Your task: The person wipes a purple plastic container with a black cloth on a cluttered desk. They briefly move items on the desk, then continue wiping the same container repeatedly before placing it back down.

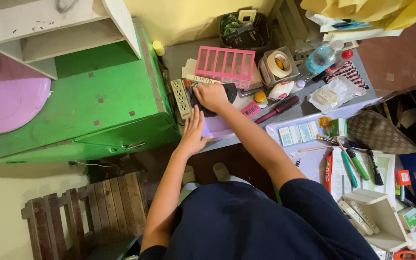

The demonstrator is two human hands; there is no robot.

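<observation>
while we lean over the grey desk, our right hand presses down, fingers curled, on a black cloth beside the white power strip. our left hand lies flat and open, holding nothing, on a purple sheet.

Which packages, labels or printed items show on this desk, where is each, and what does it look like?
Green box: small, green and white, upright, right of the blister card.
Blister card: flat row of pale blue tablets, on the lilac tray.
Plastic bag: clear, crinkled, white contents, below the water bottle.
Printed sheet: white and green, under the pens.
</observation>
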